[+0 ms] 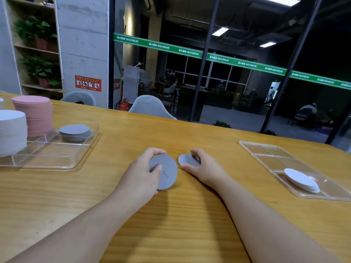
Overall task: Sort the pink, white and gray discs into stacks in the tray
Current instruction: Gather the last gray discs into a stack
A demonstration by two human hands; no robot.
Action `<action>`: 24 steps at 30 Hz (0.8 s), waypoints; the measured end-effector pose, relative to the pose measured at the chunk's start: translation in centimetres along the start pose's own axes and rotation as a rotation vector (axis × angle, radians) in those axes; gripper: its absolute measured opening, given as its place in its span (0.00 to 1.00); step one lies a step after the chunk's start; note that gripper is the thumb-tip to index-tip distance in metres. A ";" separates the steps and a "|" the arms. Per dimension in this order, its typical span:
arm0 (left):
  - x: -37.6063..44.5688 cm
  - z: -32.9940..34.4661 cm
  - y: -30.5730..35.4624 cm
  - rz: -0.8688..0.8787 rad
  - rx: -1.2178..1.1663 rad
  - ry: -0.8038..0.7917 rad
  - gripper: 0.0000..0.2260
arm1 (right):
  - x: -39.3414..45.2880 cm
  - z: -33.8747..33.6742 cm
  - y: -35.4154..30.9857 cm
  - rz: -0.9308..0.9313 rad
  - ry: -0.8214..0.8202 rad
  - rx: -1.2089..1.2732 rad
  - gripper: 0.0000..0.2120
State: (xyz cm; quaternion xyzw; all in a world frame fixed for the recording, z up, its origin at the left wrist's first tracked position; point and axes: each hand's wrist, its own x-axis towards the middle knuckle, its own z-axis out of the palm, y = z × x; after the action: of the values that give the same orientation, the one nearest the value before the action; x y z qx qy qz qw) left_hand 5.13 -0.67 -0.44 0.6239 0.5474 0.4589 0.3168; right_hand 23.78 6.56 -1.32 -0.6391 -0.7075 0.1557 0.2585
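While both hands are parked mid-table, each has its own gray disc: the left hand (144, 172) is curled round the bigger-looking gray disc (165, 172), thumb on top and fingers over the far edge, and there's some faint handwriting on its face. The right hand (199, 164) pinches a second gray disc (187, 160) just beside it, fingers hooked over the edge. These look thin, light and fairly stiff, maybe a bit grippy on top, so I'd guess lifting by the rim is the way to go, since flat on wood they're hard to get under. The left tray (57, 160) already holds a tall pink stack (35, 114), a white stack (11, 130) and a short gray stack (75, 132) in separate compartments. Well off to the right, another clear tray (266, 154) has a small white pile (302, 180). The surface is a long wooden table (171, 215), smooth with visible grain. Behind it are gray chairs, a plant shelf, a fire extinguisher and a glass wall with a green banner.
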 end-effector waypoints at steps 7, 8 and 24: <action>0.2 0.1 -0.2 0.006 0.038 0.008 0.19 | -0.5 -0.3 -0.6 -0.021 -0.025 0.097 0.35; 0.3 0.1 -0.3 0.006 0.047 0.012 0.19 | -0.7 -0.3 -0.8 -0.017 -0.028 0.108 0.37; 1.5 -1.2 -2.0 0.094 0.115 0.093 0.21 | -2.3 1.8 -5.8 -0.272 0.185 0.380 0.21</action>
State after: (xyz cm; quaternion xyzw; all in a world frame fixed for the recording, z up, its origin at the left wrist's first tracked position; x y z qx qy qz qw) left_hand 3.25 1.10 -1.45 0.6439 0.5572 0.4698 0.2329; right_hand 18.14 3.69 -0.01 -0.4894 -0.7184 0.1903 0.4563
